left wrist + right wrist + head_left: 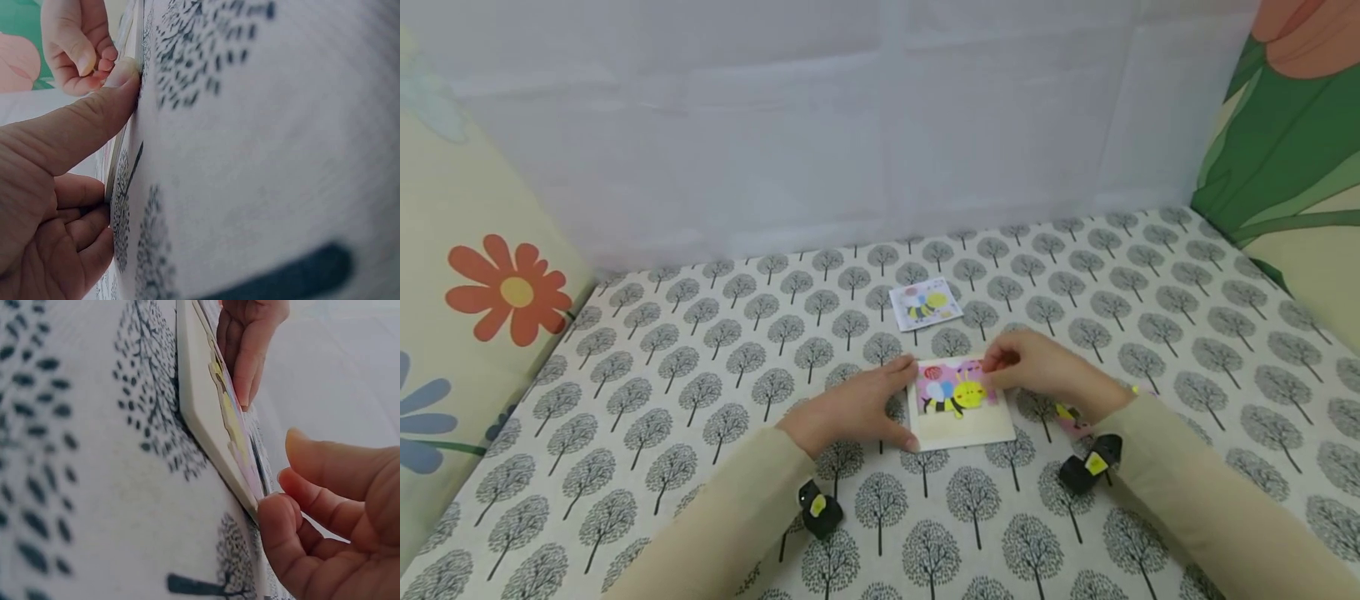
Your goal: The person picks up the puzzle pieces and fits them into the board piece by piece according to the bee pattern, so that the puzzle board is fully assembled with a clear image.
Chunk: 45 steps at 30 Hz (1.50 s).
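A cream puzzle board lies on the cloth, its upper part covered by pieces of a yellow-and-black bee picture on pink. My left hand holds the board by its left side, thumb at the near corner and fingers at the far one. In the left wrist view the thumb presses on the board's edge. At the board's far right side, my right hand has bent fingers, with fingertips right at the picture's edge. The right wrist view shows nothing between the parted thumb and fingers.
Beyond the board lies a small card with a similar bee picture. Loose colourful pieces are partly hidden by the right forearm. The cloth has a tree print, and a white sheet hangs behind the table.
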### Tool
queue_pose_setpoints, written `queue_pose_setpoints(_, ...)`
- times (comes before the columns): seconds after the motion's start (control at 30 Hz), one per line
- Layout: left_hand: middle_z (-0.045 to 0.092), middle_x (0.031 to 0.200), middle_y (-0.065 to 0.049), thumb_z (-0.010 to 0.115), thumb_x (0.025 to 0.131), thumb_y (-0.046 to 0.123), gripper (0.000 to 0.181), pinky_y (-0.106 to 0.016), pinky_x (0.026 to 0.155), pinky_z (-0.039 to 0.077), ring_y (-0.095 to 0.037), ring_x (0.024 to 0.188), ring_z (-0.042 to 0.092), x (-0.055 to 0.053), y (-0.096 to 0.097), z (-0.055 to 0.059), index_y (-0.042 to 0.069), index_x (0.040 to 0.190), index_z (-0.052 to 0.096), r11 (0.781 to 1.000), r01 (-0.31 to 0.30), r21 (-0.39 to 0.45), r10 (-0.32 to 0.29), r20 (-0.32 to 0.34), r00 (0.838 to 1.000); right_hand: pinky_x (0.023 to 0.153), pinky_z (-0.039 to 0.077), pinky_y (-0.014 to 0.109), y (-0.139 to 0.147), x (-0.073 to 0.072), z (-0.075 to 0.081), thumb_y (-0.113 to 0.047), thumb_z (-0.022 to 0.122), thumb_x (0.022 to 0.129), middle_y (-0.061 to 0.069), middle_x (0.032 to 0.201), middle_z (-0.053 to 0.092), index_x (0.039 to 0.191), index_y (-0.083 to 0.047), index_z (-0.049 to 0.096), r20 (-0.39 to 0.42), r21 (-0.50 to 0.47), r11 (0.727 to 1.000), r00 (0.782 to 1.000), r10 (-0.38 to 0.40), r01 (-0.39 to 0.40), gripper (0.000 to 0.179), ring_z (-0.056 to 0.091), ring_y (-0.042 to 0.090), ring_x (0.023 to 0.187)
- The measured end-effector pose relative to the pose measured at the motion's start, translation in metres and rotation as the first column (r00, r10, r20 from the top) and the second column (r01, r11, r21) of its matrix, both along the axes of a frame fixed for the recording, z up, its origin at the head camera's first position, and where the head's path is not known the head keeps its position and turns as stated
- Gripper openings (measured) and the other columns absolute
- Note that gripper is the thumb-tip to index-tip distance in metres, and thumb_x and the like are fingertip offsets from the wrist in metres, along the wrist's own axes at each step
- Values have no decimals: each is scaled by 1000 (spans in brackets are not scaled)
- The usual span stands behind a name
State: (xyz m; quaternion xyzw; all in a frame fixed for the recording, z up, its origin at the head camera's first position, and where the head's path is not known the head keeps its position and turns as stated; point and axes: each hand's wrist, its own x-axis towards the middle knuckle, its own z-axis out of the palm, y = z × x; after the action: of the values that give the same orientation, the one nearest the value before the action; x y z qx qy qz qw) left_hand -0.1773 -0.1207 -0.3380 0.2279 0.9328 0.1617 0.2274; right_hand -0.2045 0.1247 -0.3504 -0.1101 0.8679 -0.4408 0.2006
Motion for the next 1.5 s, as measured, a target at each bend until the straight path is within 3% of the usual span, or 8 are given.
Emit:
queue_pose_setpoints(0.27, 9, 155, -2, 79, 67, 41, 103, -39, 115, 16, -24, 141, 15, 0, 0, -1, 10, 147, 22, 1000, 2, -4, -2, 1, 1000, 75, 47, 29, 11, 6, 5, -18, 69, 80, 5, 92, 61, 93, -8, 64, -34, 35, 999, 999, 14, -13, 17, 54, 19, 84)
queue_pose_setpoints(0.53, 9, 155, -3, 79, 68, 41, 102, -40, 115, 16, -24, 141, 15, 0, 0, 0, 9, 147, 22, 1000, 3, -7, -3, 2, 1000, 88, 49, 39, 30, 16, 14, -19, 67, 84, 8, 106, 64, 113, -5, 63, -38, 47, 998, 998, 55, -53, 32, 58, 21, 96)
queue_pose_setpoints(0.93, 8, 156, -2, 78, 68, 41, 103, -39, 115, 16, -24, 142, 14, 0, 0, 1, 11, 147, 21, 1000, -3, -3, 3, 8, 1000, 84, 52, 38, 61, 33, 13, -22, 64, 87, 13, 113, 64, 116, -3, 63, -39, 24, 996, 996, 84, -83, 34, 61, 22, 98)
queue_pose_setpoints(1.23, 8, 156, -2, 78, 68, 41, 102, -39, 115, 16, -24, 142, 14, 0, 0, 1, 11, 147, 21, 1000, -2, -3, 2, 9, 1000, 84, 53, 39, 74, 43, 11, -26, 69, 82, 12, 111, 66, 115, -4, 64, -58, 81, 995, 996, 71, -66, 40, 61, 25, 100)
queue_pose_setpoints(1.5, 8, 156, -2, 78, 68, 40, 102, -38, 115, 16, -23, 142, 14, 1, 0, 2, 11, 147, 22, 1000, -8, -1, 8, 11, 1000, 82, 52, 34, 77, 53, 10, -30, 76, 73, 7, 102, 68, 114, -2, 63, -65, 69, 996, 996, 59, -54, 51, 62, 16, 91)
